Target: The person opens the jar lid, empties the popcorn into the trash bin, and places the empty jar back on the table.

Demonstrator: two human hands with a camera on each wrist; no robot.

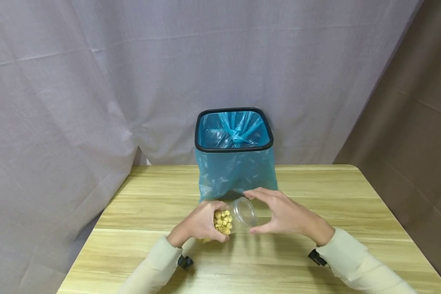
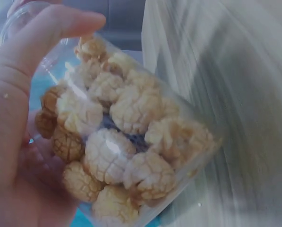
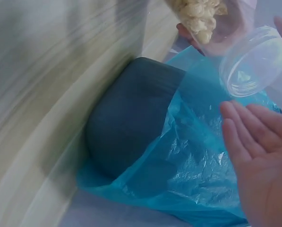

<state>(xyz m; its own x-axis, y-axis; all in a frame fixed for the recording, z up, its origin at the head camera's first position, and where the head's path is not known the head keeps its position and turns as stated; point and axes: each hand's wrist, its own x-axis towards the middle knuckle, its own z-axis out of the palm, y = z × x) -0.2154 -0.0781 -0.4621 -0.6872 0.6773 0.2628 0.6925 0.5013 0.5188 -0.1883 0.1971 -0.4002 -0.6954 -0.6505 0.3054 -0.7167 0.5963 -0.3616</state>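
Observation:
My left hand (image 1: 204, 220) grips a clear plastic jar (image 2: 178, 165) tilted on its side. Popcorn (image 1: 222, 222) fills the lower part of the jar, seen through its wall. The jar's transparent round end (image 1: 244, 212) points right, toward my right hand (image 1: 288, 212). That hand is spread, thumb and fingers apart around this end with a gap on either side. In the right wrist view, the ridged clear rim (image 3: 230, 71) lies just above the fingertips (image 3: 228, 109). The left thumb (image 2: 79, 23) lies across the jar's upper side.
Behind the hands stands a dark bin (image 3: 131, 113) lined with a blue plastic bag (image 1: 239, 171), its top held by a black rim (image 1: 234, 150). It stands on the wood-grain table (image 1: 154, 183), close to a grey curtain (image 1: 169, 73). Both wrists wear small black devices (image 1: 185, 261).

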